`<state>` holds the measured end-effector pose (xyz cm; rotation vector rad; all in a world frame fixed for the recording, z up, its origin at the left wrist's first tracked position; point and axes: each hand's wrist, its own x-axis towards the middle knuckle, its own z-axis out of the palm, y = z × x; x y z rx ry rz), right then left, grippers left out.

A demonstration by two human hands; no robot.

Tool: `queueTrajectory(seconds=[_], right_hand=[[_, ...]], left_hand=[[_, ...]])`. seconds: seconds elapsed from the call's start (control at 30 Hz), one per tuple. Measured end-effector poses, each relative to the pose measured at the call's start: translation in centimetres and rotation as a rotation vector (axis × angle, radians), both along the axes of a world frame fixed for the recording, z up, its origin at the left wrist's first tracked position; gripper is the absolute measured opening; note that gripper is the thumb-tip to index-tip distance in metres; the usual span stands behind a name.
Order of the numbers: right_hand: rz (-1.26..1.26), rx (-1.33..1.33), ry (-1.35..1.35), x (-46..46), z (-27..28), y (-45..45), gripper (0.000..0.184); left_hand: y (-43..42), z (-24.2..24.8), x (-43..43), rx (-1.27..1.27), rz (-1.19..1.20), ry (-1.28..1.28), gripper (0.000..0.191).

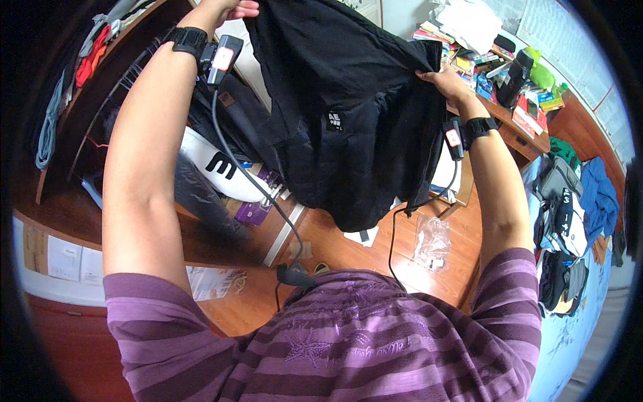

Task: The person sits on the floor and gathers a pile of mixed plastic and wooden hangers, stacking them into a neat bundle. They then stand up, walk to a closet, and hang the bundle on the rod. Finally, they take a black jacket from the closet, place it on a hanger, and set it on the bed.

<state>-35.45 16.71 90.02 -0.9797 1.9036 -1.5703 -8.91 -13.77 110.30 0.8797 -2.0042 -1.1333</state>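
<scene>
A black garment (346,105) with a small white-printed label inside hangs spread out before me, between my raised arms. My left hand (236,9), at the top edge of the view, is at the garment's upper left edge; its grip is partly cut off by the frame. With thumb and fingers my right hand (444,83) pinches the garment's right corner. Each wrist bears a black strap with a small cabled device. Behind the garment, at left, dark jeans (201,196) and a white item with black print (201,151) hang at the wardrobe.
An open wardrobe (65,110) with a rail and hangers stands at left. At upper right, a desk (522,138) bears books and a black bottle (515,75). Clothes (565,216) lie in piles on a blue-covered bed (567,346). A clear plastic bag (433,241) is on the wooden floor.
</scene>
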Motion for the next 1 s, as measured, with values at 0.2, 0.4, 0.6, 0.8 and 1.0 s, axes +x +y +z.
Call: queueTrajectory(seconds=[0.2, 0.4, 0.6, 0.8, 1.0], right_hand=[[0.118, 0.019, 0.284, 0.6, -4.7, 1.5, 0.041], [0.542, -0.218, 0.505, 15.5, -11.4, 2.0, 0.045], [1.226, 0.163, 0.193, 19.2, -16.0, 3.0, 0.043], [0.582, 0.115, -0.080, 11.3, -24.4, 4.4, 0.022], [0.066, 0.084, 0.228, 8.5, -26.5, 5.8, 0.074]], left_hand=[[-0.7, -0.4, -3.8, -0.007, -0.044, 0.202, 0.035], [-5.0, -0.5, -6.5, 0.178, -0.488, 0.331, 0.027], [-3.3, 3.6, -4.8, 0.101, -0.372, 0.285, 0.018], [-3.2, 6.7, -1.2, 0.352, -0.839, 0.241, 0.024], [4.3, 7.4, 0.0, 0.175, -0.111, 0.506, 0.033]])
